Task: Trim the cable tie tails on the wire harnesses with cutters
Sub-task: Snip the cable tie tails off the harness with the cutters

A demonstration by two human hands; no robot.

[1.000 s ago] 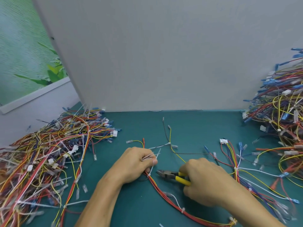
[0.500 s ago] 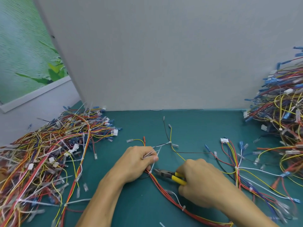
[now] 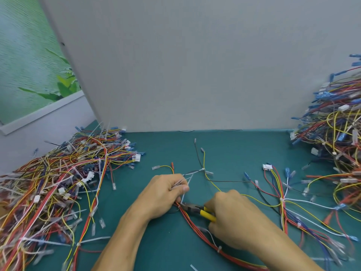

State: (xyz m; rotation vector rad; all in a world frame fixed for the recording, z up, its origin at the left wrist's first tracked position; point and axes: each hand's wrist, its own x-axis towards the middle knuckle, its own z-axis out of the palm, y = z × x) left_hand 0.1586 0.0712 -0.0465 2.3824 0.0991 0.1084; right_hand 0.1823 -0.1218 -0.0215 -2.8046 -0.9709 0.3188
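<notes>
our right hand [image 3: 232,218], wrapped round the cutters [image 3: 198,209], has slid their nose left to the cable tie tail [image 3: 183,198] our left hand [image 3: 164,194] pinches over the red harness [image 3: 195,229], so a snip looks next.

The teal counter [image 3: 234,151] meets a grey partition [image 3: 195,75] along its back edge. A big heap of wire harnesses [image 3: 58,184] covers its left side, from the middle left down to the lower left corner of the frame. A second heap [image 3: 336,137] sits at the right edge. Between them, in the lower middle, a red-wired harness [image 3: 197,231] lies stretched toward the bottom edge. A loose harness [image 3: 283,202] fans out right of centre. One white tie offcut [image 3: 194,268] lies at the bottom edge.
</notes>
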